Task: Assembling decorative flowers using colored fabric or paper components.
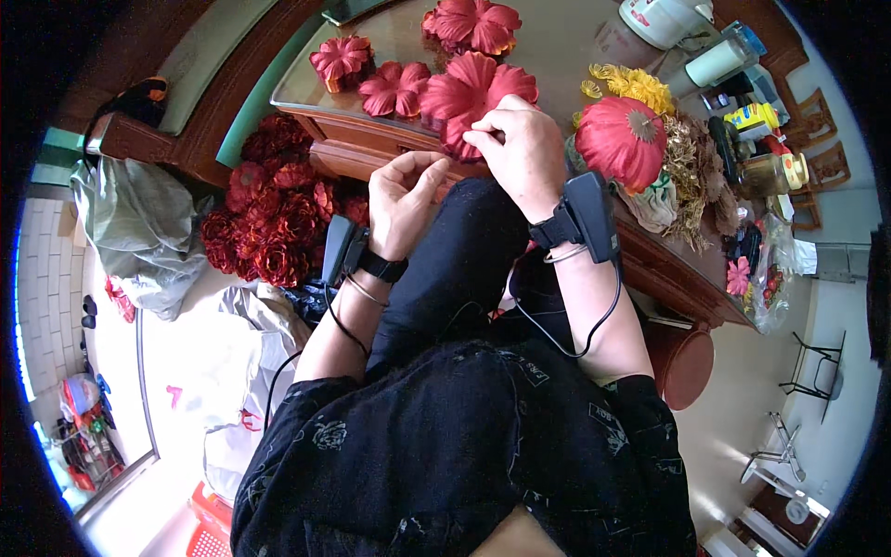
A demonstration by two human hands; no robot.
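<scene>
Four red petal stacks [471,88] on worktop [561,42]; your left hand [405,200], right hand [522,153] curled near its edge, grip contents unclear.

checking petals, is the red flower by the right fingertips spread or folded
Spread: the red flower has petals fanned outward near the right hand.

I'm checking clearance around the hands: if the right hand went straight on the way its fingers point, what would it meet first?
Most likely the large red petal stack, just beyond the fingertips of the right hand; depth is unclear, so they may already touch.
</scene>
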